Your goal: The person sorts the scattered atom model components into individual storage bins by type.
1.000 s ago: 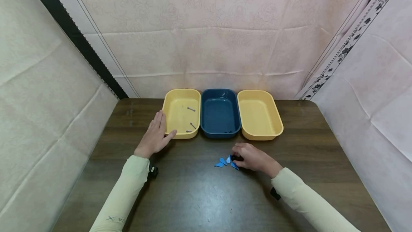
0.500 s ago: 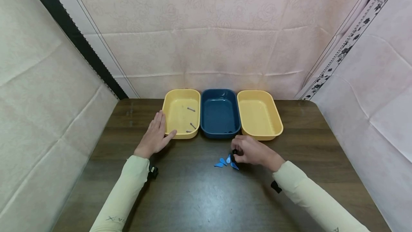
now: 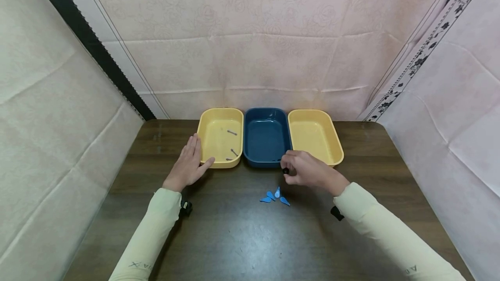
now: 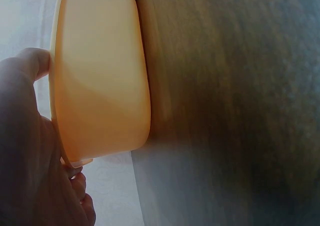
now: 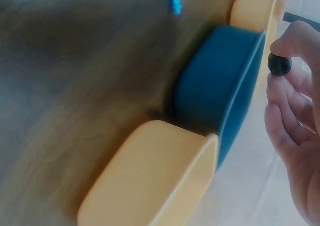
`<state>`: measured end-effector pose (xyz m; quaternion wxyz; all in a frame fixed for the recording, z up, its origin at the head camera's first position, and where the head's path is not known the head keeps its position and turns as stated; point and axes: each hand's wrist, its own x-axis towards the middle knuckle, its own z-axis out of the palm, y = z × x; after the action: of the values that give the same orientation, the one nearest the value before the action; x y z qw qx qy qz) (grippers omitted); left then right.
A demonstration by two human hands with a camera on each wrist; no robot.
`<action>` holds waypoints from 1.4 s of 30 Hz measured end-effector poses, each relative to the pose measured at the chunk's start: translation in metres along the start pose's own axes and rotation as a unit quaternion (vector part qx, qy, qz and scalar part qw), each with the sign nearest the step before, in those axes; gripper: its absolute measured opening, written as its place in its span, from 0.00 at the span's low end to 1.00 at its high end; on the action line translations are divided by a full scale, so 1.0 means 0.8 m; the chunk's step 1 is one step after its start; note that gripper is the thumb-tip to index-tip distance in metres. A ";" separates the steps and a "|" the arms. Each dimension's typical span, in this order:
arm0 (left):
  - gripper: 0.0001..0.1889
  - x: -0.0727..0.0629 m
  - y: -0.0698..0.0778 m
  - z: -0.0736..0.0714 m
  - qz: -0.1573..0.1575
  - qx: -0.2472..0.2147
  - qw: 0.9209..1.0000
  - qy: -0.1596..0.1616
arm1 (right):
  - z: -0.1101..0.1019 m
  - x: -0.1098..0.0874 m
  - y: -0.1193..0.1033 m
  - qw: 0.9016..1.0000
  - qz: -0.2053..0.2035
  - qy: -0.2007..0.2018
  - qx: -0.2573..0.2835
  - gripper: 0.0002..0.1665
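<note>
My right hand (image 3: pixel 310 170) pinches a small round black piece (image 5: pixel 279 64) between thumb and fingertips, just above the front right corner of the dark blue bin (image 3: pixel 267 162). In the right wrist view, this piece looks like a smooth ball. My left hand (image 3: pixel 189 165) rests at the front left corner of the left yellow bin (image 4: pixel 100 76), fingers stretched along its side and thumb at the front rim. Inside that bin lie a few small greyish rods (image 3: pixel 232 132) with thickened ends. Several flat blue drop-shaped pieces (image 3: pixel 266 199) are on the table in front of the bins.
The right yellow bin (image 3: pixel 314 135) stands against the blue one, so the three form a row along the table's (image 3: pixel 234 237) back edge. My right hand covers part of its front corner. Cloth-covered walls (image 3: pixel 254 55) rise behind and at both sides.
My right hand has lifted away from the blue drop-shaped pieces and moved back toward the bins, carrying the black piece. My left hand stays where it was.
</note>
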<state>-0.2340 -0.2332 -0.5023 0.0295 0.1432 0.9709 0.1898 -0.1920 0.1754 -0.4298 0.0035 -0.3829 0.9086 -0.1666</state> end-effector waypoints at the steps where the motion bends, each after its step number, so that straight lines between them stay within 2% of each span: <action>1: 0.54 0.000 0.000 0.000 0.001 0.000 1.000 0.000 | -0.002 0.002 0.000 1.000 -0.001 0.001 0.000 0.08; 17: 0.54 0.000 -0.001 0.001 -0.001 0.000 1.000 -0.005 | -0.014 0.042 0.015 1.000 0.005 0.018 -0.008 0.09; 25: 0.54 0.000 0.000 0.002 0.002 -0.001 1.000 -0.001 | -0.009 0.053 0.030 0.999 0.040 0.006 -0.002 0.10; 29: 0.54 0.000 0.000 0.003 0.000 -0.003 1.000 -0.004 | -0.004 0.056 0.038 0.999 0.046 0.010 -0.008 0.11; 35: 0.54 0.000 0.000 0.002 0.002 -0.005 1.000 -0.001 | -0.002 0.057 0.047 0.996 0.071 0.046 -0.022 0.16; 42: 0.54 0.002 -0.002 0.002 0.002 -0.003 1.000 -0.002 | -0.018 0.045 0.041 0.996 0.071 0.058 -0.014 0.17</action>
<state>-0.2357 -0.2337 -0.5047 0.0312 0.1456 0.9700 0.1923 -0.2424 0.1761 -0.4217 -0.0427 -0.3069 0.9344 -0.1756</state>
